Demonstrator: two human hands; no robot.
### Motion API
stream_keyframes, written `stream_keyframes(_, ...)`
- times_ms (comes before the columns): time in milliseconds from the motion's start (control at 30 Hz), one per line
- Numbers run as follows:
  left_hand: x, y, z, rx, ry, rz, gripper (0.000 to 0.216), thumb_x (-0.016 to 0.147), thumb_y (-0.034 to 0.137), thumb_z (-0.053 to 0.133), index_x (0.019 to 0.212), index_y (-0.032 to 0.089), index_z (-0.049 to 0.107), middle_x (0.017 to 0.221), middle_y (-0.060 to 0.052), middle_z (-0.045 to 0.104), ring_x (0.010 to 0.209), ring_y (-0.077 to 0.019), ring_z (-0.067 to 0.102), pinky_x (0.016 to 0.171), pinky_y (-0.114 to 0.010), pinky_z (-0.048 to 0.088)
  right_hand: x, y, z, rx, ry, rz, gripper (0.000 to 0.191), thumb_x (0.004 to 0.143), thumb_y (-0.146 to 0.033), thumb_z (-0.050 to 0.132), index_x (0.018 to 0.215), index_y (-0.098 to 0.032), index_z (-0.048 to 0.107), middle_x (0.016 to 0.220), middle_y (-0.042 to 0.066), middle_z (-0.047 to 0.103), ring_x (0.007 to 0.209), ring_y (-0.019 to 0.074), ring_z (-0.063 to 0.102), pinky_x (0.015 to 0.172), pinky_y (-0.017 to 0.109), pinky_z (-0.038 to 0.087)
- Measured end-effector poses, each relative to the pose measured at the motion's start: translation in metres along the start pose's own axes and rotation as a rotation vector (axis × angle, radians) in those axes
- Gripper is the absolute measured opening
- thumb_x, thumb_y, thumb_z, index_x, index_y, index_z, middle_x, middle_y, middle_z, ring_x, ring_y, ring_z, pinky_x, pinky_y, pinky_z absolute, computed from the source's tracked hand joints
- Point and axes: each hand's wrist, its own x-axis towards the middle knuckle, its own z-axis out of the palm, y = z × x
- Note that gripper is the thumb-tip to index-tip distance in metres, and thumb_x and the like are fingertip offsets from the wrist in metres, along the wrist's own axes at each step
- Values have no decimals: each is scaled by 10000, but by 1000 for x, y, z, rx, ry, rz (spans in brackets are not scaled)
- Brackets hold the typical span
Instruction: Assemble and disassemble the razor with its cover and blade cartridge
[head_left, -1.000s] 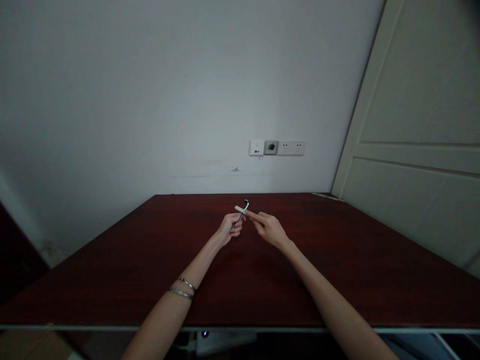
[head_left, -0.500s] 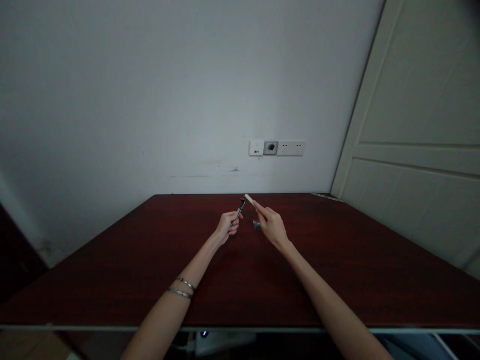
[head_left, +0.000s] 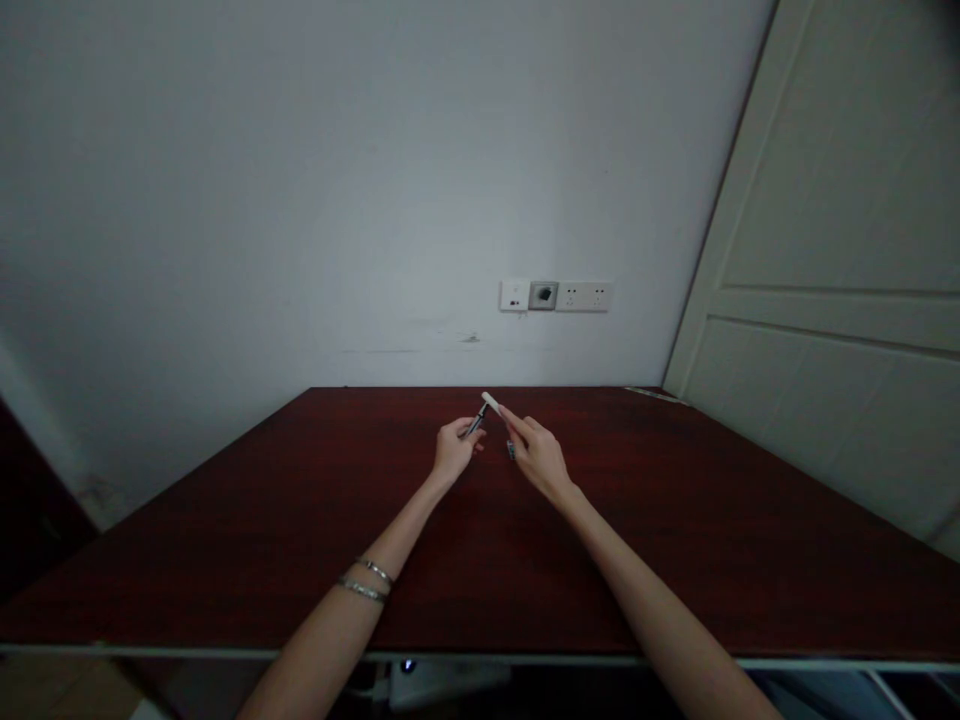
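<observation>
My left hand [head_left: 454, 452] is closed around a slim silver-and-black handle [head_left: 475, 424], which points up and to the right. Between the thumb and fingers of my right hand [head_left: 541, 458] is a narrow, flat white strip [head_left: 491, 402], slanting up to the left. The handle's dark tip meets the underside of the strip in this view; whether they are joined I cannot tell. Partly hidden behind my right fingers, a small dark and greenish object [head_left: 511, 450] lies on the table; its kind is too small to make out.
Both hands are over a dark red wooden table [head_left: 300, 560] that reaches back to a pale wall [head_left: 375, 200]. Sockets and switches [head_left: 570, 296] sit on the wall. A white panelled door [head_left: 840, 250] stands at the right. Below the front edge, a white device [head_left: 450, 685] shows partly.
My hands have come closer together. The white strip has shifted slightly left and down, and the handle's tip now meets it, where a gap showed before.
</observation>
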Motion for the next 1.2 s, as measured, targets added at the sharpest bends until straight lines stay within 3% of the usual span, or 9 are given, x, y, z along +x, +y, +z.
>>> stream_keyframes(133,-1,-1,-1,-46,60,10,204,670,165,627,863,114,666,724,-47,677,492,-102,579,427,-184,422,1,4,1,31,56,63,406,894,-255,361,1273,-269,506,779,52,591,693,155,558,626,232,414)
stream_keyframes(300,1,-4,-3,-61,68,23,228,666,165,632,884,117,675,736,-50,683,534,-126,606,472,-212,454,1,4,3,156,39,-19,415,887,-265,363,1279,-253,502,777,51,610,665,149,558,650,243,438)
stream_keyframes(467,3,-3,-4,-136,39,101,226,679,201,641,886,115,668,805,-62,692,629,-148,634,635,-277,501,2,6,1,307,104,58,423,875,-355,379,1230,-209,555,848,72,648,708,172,582,691,282,448)
stream_keyframes(600,3,1,-5,-152,-32,151,212,721,233,610,892,108,633,828,-82,684,665,-152,634,677,-280,484,4,1,-2,543,186,265,487,832,-485,417,1132,-146,597,678,24,584,555,131,505,533,253,424)
stream_keyframes(700,3,1,-5,-123,-55,176,179,751,238,571,879,117,603,748,-54,657,589,-115,583,599,-234,449,3,-11,-1,782,101,355,469,800,-546,442,946,-143,633,565,-29,461,453,87,401,411,210,337)
stream_keyframes(800,3,0,-5,-109,-59,185,150,756,224,552,865,125,584,658,-13,601,527,-85,507,528,-200,398,1,-22,2,932,13,398,465,777,-570,466,907,-147,608,554,-48,409,416,67,347,356,188,260)
stream_keyframes(1200,3,-2,-6,-135,-95,143,186,730,262,580,866,136,576,650,-2,570,547,-86,488,521,-202,373,-12,-27,21,795,15,325,374,837,-500,412,905,-172,580,575,-39,427,457,83,377,391,187,288)
